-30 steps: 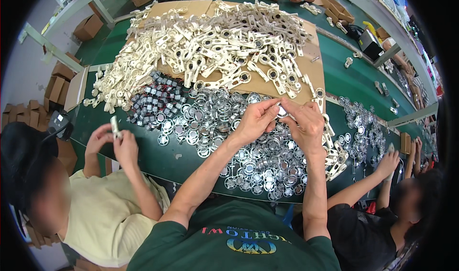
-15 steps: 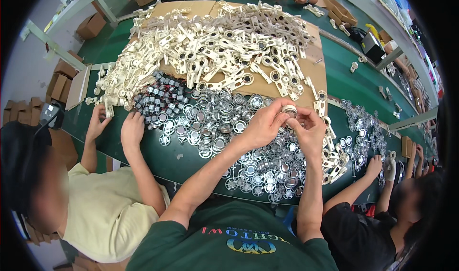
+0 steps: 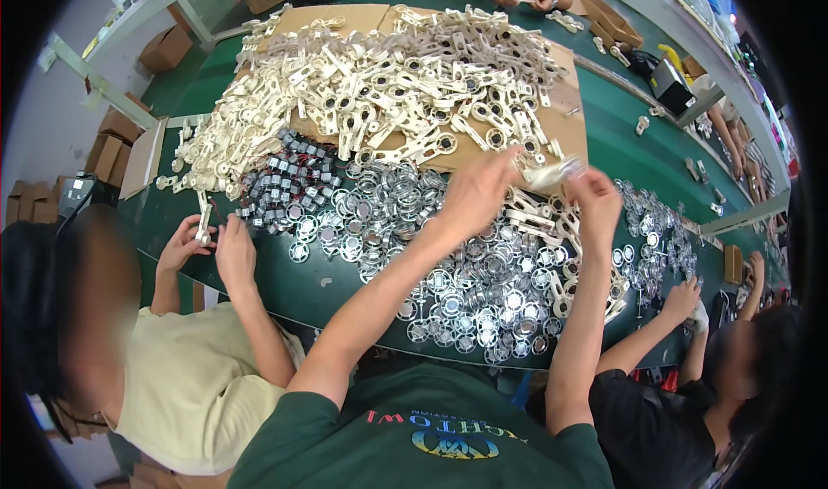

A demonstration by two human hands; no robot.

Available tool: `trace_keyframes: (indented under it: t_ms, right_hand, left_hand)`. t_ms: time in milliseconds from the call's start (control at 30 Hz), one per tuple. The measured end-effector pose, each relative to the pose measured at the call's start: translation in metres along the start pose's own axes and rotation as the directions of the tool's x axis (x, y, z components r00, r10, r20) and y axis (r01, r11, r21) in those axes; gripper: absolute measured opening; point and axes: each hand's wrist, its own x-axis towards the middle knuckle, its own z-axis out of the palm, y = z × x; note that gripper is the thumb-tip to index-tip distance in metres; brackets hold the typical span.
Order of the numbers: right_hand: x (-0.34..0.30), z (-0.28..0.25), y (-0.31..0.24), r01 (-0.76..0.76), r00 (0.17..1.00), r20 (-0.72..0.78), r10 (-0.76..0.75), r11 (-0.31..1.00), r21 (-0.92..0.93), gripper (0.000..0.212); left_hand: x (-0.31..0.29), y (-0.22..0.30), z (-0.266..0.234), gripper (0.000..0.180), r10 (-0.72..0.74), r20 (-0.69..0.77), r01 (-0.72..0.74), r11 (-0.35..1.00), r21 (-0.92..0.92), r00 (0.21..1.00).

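My right hand (image 3: 597,204) is closed with its fingertips on the end of a cream plastic handle-shaped casing (image 3: 543,178), blurred by motion, with something shiny at its gripped end. My left hand (image 3: 479,191) reaches forward over the pile, fingertips close to the casing's other end; its fingers are smeared and partly hidden. Beneath both hands spreads a heap of round silver metal rings (image 3: 466,304) with spoke-like cutouts. More cream casings (image 3: 565,291) lie by my right forearm. Ahead, a large heap of cream casings (image 3: 371,92) covers a cardboard sheet (image 3: 567,131).
Small motors (image 3: 289,178) with red wires are piled left of the rings. At left, a co-worker's hands (image 3: 235,252) hold a cream casing (image 3: 204,220). Another co-worker's hand (image 3: 681,299) is at right, beside more metal rings (image 3: 660,239). A white frame post (image 3: 746,220) stands at right.
My hands, together on a small round part before, have moved apart. The right one went right and up and now has a casing; the left moved slightly left. The left co-worker drew a casing nearer.
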Motion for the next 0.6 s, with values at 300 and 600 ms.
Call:
trace_keyframes:
  t_ms: [300,600]
  right_hand:
    - [-0.030,0.067,-0.008,0.266,0.962,0.165,-0.216,0.869,-0.417,0.029]
    - [-0.037,0.097,-0.020,0.538,0.841,0.371,-0.393,0.549,-0.639,0.034]
  left_hand:
    - [0.056,-0.069,-0.010,0.031,-0.027,-0.058,0.059,0.726,0.685,0.998]
    - [0.047,-0.051,-0.017,0.046,0.057,0.011,-0.047,0.680,0.732,0.998]
